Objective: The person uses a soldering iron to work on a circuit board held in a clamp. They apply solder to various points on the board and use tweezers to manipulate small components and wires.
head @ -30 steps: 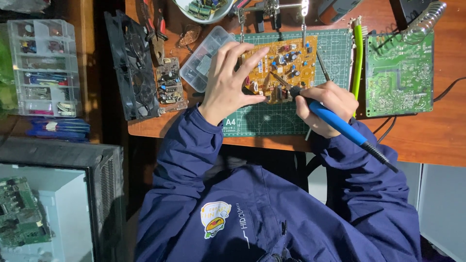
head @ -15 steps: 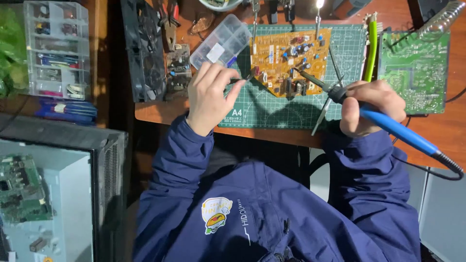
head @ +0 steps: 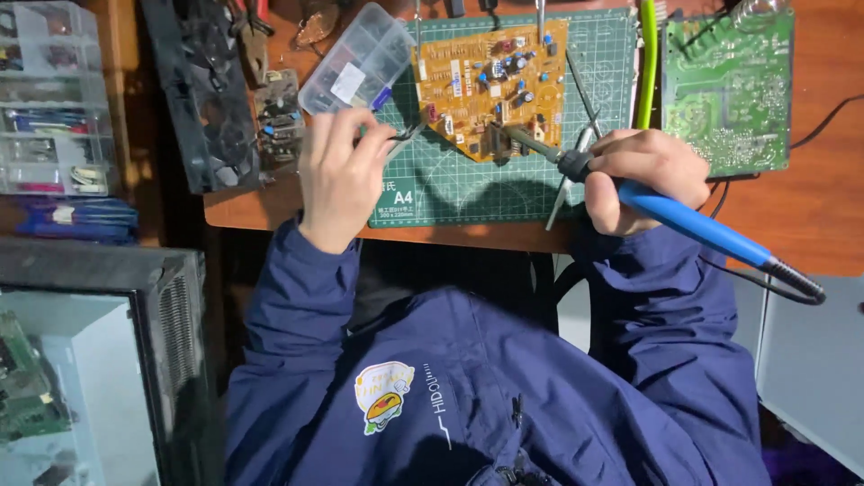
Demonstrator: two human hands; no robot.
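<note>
Wooden workbench (head: pixel 810 216), reddish brown, seen from above through the head camera; a green cutting mat (head: pixel 504 180) with a printed grid lies on it at centre.

Item, centre: yellow circuit board (head: pixel 493 85), flat on the mat, populated with small blue and black components.

Item, right hand (head: pixel 643 171): fingers curled and pressed together around the blue handle of a soldering iron (head: pixel 666 211), held like a pen. Its metal tip points left and meets the lower edge of the yellow circuit board. A dark cable runs from the handle's rear off the bench edge to the right.

Item, left hand (head: pixel 340 171): resting on the mat's left edge, fingers bent, thumb and forefinger pinching dark tweezers (head: pixel 396 137) whose tips point toward the board without touching it.

Item, upper left of the mat: clear plastic compartment box (head: pixel 360 58), tilted, just beside the left hand's fingertips.

Item, right: green circuit board (head: pixel 729 90), flat on the wood, well apart from the yellow one; a yellow-green cable (head: pixel 648 63) runs between them.

Item, beside the right hand: thin metal probes (head: pixel 576 135) crossed on the mat.

Item, far left: clear drawer organiser (head: pixel 49 99) holding small parts.

Item, foreground: navy jacket sleeves and chest of the person.
</note>
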